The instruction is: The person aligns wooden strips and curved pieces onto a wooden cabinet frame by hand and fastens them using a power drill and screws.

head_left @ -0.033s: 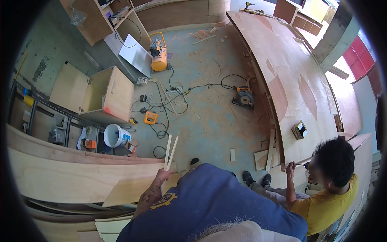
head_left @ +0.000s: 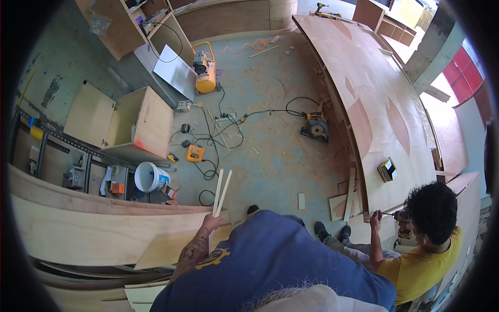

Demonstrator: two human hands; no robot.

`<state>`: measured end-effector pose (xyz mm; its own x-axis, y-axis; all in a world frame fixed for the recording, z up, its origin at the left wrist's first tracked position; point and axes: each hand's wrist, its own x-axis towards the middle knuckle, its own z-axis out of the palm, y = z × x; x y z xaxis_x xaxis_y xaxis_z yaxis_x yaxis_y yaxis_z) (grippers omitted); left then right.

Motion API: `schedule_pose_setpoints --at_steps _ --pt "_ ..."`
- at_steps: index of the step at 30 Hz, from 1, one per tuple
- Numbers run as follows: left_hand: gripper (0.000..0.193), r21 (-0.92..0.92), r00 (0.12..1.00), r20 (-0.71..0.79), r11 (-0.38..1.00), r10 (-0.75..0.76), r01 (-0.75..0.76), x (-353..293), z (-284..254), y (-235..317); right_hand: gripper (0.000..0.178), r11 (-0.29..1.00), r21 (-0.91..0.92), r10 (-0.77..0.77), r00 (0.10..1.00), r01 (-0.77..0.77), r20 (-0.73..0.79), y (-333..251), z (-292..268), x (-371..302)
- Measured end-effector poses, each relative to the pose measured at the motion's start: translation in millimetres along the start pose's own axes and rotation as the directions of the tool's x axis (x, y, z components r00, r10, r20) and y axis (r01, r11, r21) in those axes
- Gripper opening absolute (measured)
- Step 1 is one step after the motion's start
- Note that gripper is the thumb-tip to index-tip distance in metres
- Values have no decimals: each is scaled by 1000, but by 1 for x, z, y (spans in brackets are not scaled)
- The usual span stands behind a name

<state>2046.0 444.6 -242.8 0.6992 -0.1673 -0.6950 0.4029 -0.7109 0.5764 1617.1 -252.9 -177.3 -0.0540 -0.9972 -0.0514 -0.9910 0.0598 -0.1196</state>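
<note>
Sawdust and scraps litter the workshop floor (head_left: 280,161), and right up close, it's one person in a navy shirt (head_left: 275,260), bent over. Left forearm (head_left: 195,250) angles forward from the near edge, and that left hand (head_left: 212,222) is closed firmly around two thin wood strips (head_left: 222,193), their far ends spread into a narrow V! The right hand is out of sight, so no telling what it's doing.

Near left, plywood sheets (head_left: 83,229) lie layered, too overlapped to count. Near right, one co-worker in a yellow shirt (head_left: 418,270) sits with two dark shoes (head_left: 320,229) forward, one hand (head_left: 375,219) raised at the bit of a drill (head_left: 402,218), by the end of a long wooden tabletop (head_left: 371,78).

On that tabletop, one small box (head_left: 385,173), open-topped, contents too small to read. Farther left, one white bucket (head_left: 160,182), mouth open, contents unclear. Beyond it, one orange jigsaw (head_left: 195,153) among cables; over to the right, one circular saw (head_left: 316,128) beside the tabletop. Left again, one wooden cabinet (head_left: 150,122), its door swung wide. Then farther off, one yellow-orange air compressor (head_left: 206,80), next to a pale leaning board (head_left: 175,73)!
</note>
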Motion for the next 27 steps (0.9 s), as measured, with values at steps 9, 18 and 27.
schedule_pose_setpoints --at_steps 9,18,27 --pt "43 185 995 95 982 12 -30 130 -36 166 42 960 -81 263 964 -266 -50 -55 4 4" --pt "43 331 986 168 942 7 -63 257 -57 272 40 962 -102 -129 753 253 645 -281 217 -49" --pt "39 83 998 15 995 -56 55 367 -87 440 34 779 476 -610 666 407 430 -684 272 136"
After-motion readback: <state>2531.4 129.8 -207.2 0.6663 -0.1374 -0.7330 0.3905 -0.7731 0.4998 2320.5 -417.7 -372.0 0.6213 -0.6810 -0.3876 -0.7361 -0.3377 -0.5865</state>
